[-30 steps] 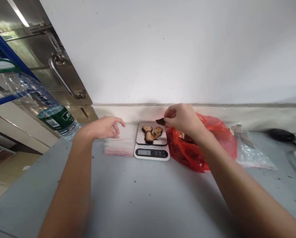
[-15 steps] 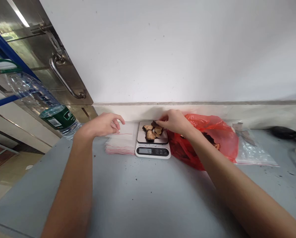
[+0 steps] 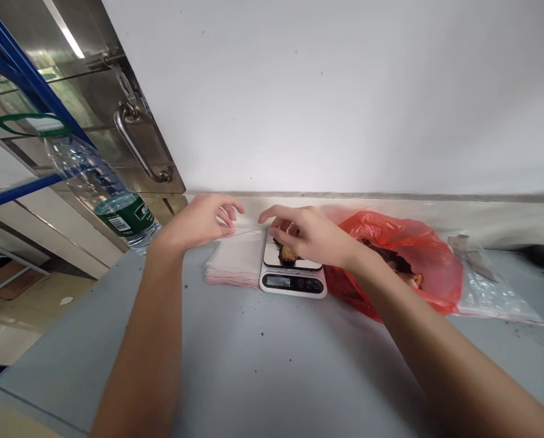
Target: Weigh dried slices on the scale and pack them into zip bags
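On the scale [image 3: 293,293] lie dried pieces [image 3: 288,254], likely brittle, best edge-pinched, our right hand [image 3: 316,234] gaping, seemingly empty, left hand [image 3: 199,222] curled, hold unclear.

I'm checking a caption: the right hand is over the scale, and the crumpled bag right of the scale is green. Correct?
No, the crumpled bag is red, not green, as the head view shows; the right hand is indeed over the scale.

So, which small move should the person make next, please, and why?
Probably bring the right hand to the top bag to help open it: the left hand is at that bag's edge, the right one points towards it, and dried pieces already lie on the scale.
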The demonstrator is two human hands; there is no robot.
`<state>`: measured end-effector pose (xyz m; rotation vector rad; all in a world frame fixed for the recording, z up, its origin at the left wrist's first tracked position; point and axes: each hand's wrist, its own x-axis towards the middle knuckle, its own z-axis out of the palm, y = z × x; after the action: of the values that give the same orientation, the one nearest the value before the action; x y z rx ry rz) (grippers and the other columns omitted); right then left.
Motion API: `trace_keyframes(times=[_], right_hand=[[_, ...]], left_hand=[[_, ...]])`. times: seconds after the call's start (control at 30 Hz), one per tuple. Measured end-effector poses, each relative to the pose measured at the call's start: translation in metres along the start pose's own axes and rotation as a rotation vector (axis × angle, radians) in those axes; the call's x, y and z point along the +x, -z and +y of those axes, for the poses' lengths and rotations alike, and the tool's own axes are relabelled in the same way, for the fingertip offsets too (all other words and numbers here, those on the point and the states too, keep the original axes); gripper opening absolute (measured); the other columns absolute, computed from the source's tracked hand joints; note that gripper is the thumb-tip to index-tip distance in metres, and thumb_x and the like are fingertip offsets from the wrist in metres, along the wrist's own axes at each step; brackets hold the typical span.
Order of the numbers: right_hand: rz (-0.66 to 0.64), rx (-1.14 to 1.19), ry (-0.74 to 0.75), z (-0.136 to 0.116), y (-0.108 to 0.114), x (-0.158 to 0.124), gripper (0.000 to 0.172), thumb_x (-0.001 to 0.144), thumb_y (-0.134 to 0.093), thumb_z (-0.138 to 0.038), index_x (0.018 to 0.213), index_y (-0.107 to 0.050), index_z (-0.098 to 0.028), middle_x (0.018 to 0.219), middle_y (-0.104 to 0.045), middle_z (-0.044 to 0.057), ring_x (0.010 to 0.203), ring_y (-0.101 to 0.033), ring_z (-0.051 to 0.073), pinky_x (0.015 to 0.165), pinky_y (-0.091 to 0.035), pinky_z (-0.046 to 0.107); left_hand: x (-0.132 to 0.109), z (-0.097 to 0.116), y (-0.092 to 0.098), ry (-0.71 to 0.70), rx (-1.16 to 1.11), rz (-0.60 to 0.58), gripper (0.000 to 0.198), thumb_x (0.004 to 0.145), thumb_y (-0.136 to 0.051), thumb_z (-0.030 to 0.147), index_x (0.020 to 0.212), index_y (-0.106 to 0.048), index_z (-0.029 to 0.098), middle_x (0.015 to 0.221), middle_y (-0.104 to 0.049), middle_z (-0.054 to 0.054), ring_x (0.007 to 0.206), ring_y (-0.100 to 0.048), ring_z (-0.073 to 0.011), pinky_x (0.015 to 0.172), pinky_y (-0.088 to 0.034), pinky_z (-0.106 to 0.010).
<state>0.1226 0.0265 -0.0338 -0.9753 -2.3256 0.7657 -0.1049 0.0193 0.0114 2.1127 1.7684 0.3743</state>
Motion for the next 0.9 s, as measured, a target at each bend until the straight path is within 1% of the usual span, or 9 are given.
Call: trace_keyframes(times=[0.07,0.17,0.23,0.33,0.43,0.5,0.57,0.73,0.9], right_hand=[[-0.065,-0.005,0.032,-0.003,-0.005,0.002,0.032,0.1,-0.05,-0.019,0.127,-0.067,-0.023,0.083,-0.072,-0.001,0.065,-0.061,0.014,0.071,-0.045,0.027],[-0.052,-0.023,-0.03,-0.006,-0.013,0.009,0.028,0.106,-0.046,-0.033,0.096,-0.07,-0.021,0.077,-0.066,-0.001,0.065,-0.056,0.014,0.066,-0.04,0.028],[0.08,0.0,-0.141,-0.008,-0.018,0.015,0.037,0.104,-0.049,-0.038,0.073,-0.06,-0.021,0.067,-0.06,-0.001,0.061,-0.054,0.014,0.061,-0.038,0.028],[0.385,0.07,-0.257,-0.008,-0.018,0.021,0.029,0.085,-0.067,-0.019,0.061,-0.052,-0.022,0.063,-0.059,-0.002,0.061,-0.055,0.014,0.062,-0.041,0.028],[0.508,0.238,-0.21,-0.005,-0.013,0.021,0.017,0.069,-0.066,-0.005,0.068,-0.058,-0.021,0.069,-0.065,-0.002,0.068,-0.061,0.015,0.067,-0.047,0.029],[0.489,0.356,-0.136,-0.002,-0.01,0.019,0.014,0.068,-0.069,-0.01,0.075,-0.062,-0.02,0.076,-0.068,0.0,0.073,-0.064,0.017,0.07,-0.05,0.03],[0.449,0.41,-0.058,0.0,-0.008,0.017,0.016,0.068,-0.077,-0.021,0.078,-0.064,-0.02,0.081,-0.07,0.002,0.076,-0.065,0.017,0.072,-0.053,0.032],[0.37,0.351,-0.03,0.0,-0.003,0.014,0.037,0.072,-0.085,-0.047,0.084,-0.062,-0.021,0.088,-0.071,0.004,0.079,-0.065,0.018,0.074,-0.054,0.034],[0.264,-0.019,-0.461,0.005,0.013,0.007,0.053,0.085,-0.076,-0.052,0.124,-0.061,-0.02,0.125,-0.071,0.015,0.097,-0.071,0.026,0.074,-0.056,0.036]], left_hand=[[0.0,0.003,-0.001,-0.043,-0.018,0.053,0.037,0.076,-0.068,0.028,0.111,-0.073,0.018,0.105,-0.075,-0.008,0.103,-0.071,-0.0283,0.095,-0.059,-0.041],[0.001,0.009,-0.004,-0.112,-0.01,0.188,0.024,0.079,-0.066,0.026,0.101,-0.073,0.018,0.105,-0.075,-0.007,0.097,-0.072,-0.0252,0.091,-0.059,-0.036],[0.002,0.013,-0.008,-0.177,0.002,0.327,0.017,0.08,-0.063,0.022,0.094,-0.072,0.02,0.105,-0.075,-0.005,0.091,-0.072,-0.0214,0.087,-0.059,-0.032],[0.002,0.019,-0.013,-0.322,-0.02,0.467,0.021,0.082,-0.06,0.022,0.098,-0.073,0.023,0.113,-0.075,-0.005,0.095,-0.072,-0.0213,0.088,-0.059,-0.033],[0.0,0.021,-0.016,-0.435,-0.057,0.271,0.055,0.083,-0.072,0.043,0.135,-0.065,0.027,0.149,-0.063,-0.007,0.134,-0.061,-0.0316,0.108,-0.053,-0.041],[0.0,0.02,-0.018,-0.454,-0.056,0.063,0.098,0.072,-0.084,0.057,0.157,-0.045,0.031,0.169,-0.042,-0.007,0.155,-0.038,-0.0377,0.12,-0.043,-0.046],[0.001,0.019,-0.021,-0.447,-0.057,-0.049,0.119,0.065,-0.089,0.058,0.165,-0.03,0.031,0.176,-0.028,-0.008,0.161,-0.024,-0.0396,0.125,-0.037,-0.047],[0.002,0.018,-0.02,-0.364,-0.052,-0.062,0.086,0.077,-0.077,0.047,0.154,-0.044,0.026,0.162,-0.05,-0.011,0.146,-0.049,-0.0393,0.113,-0.048,-0.046],[-0.003,0.005,-0.007,-0.169,0.113,-0.083,0.08,0.08,-0.067,0.047,0.152,-0.047,0.019,0.159,-0.052,-0.012,0.144,-0.049,-0.0382,0.115,-0.045,-0.046]])
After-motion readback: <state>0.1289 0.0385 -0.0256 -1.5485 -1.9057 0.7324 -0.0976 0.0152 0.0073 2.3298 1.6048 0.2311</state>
